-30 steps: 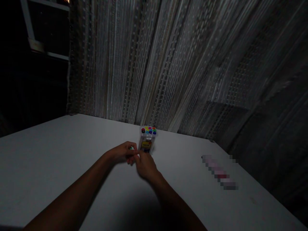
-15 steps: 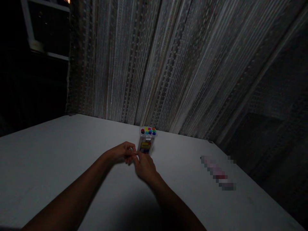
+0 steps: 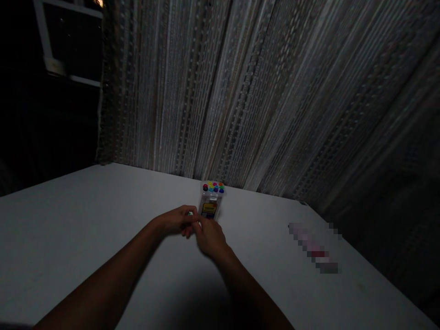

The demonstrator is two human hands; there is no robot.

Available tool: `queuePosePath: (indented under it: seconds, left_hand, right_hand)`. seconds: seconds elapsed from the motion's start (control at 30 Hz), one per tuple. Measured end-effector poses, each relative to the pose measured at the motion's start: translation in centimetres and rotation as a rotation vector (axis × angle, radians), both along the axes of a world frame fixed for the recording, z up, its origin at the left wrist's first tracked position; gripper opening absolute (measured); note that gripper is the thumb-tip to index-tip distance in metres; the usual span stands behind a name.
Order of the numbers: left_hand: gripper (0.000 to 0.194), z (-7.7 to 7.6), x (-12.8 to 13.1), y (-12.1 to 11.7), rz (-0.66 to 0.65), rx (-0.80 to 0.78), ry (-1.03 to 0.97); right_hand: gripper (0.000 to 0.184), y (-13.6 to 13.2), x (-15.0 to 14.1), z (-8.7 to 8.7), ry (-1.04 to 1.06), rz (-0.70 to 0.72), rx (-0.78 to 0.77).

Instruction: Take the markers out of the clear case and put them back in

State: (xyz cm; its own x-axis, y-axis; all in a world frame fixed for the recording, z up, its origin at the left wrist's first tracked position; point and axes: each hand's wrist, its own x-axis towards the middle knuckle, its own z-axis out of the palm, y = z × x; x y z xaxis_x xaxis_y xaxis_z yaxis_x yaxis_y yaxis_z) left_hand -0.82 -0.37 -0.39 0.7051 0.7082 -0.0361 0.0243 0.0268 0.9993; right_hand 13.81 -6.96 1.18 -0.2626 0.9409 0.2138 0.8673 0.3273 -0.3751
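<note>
My left hand (image 3: 178,221) is closed, fingers curled round a small green-ended thing (image 3: 190,213) that is mostly hidden by the fingers. Pressed against its fingertips is my right hand (image 3: 210,236), closed too, its thumb and fingers pinching at the same spot; what lies between them is too small to make out. Just behind the hands stands an upright clear plastic case (image 3: 213,199) with a yellow and dark label. Several bright round caps in pink, yellow, blue, green and orange show at its top. The right hand covers the case's lower edge.
Both forearms reach over a white table (image 3: 261,275). To the right lies a long pinkish thing (image 3: 312,247), blurred into blocks. A striped, patterned curtain (image 3: 213,91) hangs behind the table's far edge. At the upper left is a dark window (image 3: 74,41) with a pale frame.
The view has shifted slightly, so everything sits a little further right. The hands stay together in front of the case, with almost no change in their grip.
</note>
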Motion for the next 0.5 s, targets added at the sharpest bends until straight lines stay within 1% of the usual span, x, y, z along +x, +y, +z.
queuePosePath:
  seconds: [0.1,0.2,0.37,0.5]
  left_hand:
    - [0.055,-0.01,0.32,-0.36,0.005,-0.034,-0.007]
    - [0.056,-0.01,0.54,-0.47,0.025,-0.058,-0.02]
    - [0.058,-0.55,0.78,-0.18,0.021,-0.038,0.032]
    - [0.062,-0.87,0.94,-0.16,0.034,-0.026,0.058]
  right_hand:
    - [0.039,-0.01,0.06,0.09,0.002,-0.02,-0.016]
    - [0.037,-0.04,0.03,0.26,0.003,-0.027,-0.016]
    - [0.037,0.13,0.11,0.15,0.005,0.031,-0.037]
    - [0.037,0.27,0.22,-0.21,0.013,0.036,-0.055]
